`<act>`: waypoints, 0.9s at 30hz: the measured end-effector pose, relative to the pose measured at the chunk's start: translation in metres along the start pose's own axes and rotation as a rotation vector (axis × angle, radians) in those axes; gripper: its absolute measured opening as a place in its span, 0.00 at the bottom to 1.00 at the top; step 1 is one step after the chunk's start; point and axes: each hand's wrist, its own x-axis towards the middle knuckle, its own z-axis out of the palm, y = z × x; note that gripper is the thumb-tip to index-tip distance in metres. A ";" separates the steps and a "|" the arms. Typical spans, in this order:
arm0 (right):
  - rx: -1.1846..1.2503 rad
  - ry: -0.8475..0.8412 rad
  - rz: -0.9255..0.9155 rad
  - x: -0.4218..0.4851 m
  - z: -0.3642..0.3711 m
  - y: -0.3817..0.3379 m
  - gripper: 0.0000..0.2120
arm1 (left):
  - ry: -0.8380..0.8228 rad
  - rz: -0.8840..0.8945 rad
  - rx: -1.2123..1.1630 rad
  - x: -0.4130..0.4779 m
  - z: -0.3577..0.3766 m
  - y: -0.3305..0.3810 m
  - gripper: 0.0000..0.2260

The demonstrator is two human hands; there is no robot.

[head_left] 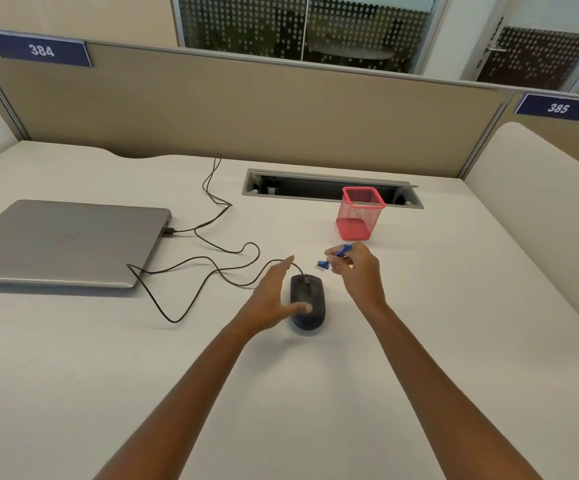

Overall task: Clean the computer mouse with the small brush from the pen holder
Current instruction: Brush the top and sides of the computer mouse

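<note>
While the left hand (274, 299) lay spread beside the black computer mouse (307, 301), the right hand (359, 271) held a small blue brush (336, 256).
A closed silver laptop (66, 240) sat far left on the bench (419, 341); left thumb touched the mouse; right fingers (333, 252) pinched the brush above it, near the red mesh pen holder (361, 213).

Colours on the desk

The mouse (307, 301) is black with a black cable (208, 261); the brush (336, 255) is blue; the pen holder (360, 213) is red-pink mesh (solid at its base); the laptop (63, 242) is silver-grey; the desk (419, 306) is off-white; the partition (246, 116) is beige.
</note>
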 end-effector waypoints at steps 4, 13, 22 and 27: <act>-0.019 -0.002 -0.019 -0.002 0.003 0.012 0.05 | -0.136 -0.062 0.093 -0.001 0.007 -0.016 0.51; -0.070 -0.096 -0.108 -0.011 0.002 0.020 0.04 | -0.148 -0.041 0.083 -0.001 0.016 -0.017 0.51; -0.095 -0.198 -0.165 -0.055 -0.026 0.031 0.07 | -0.117 -0.006 0.053 0.001 0.016 -0.022 0.47; -0.015 -0.167 -0.072 -0.066 -0.037 0.042 0.07 | -0.108 -0.012 0.028 -0.001 0.017 -0.021 0.49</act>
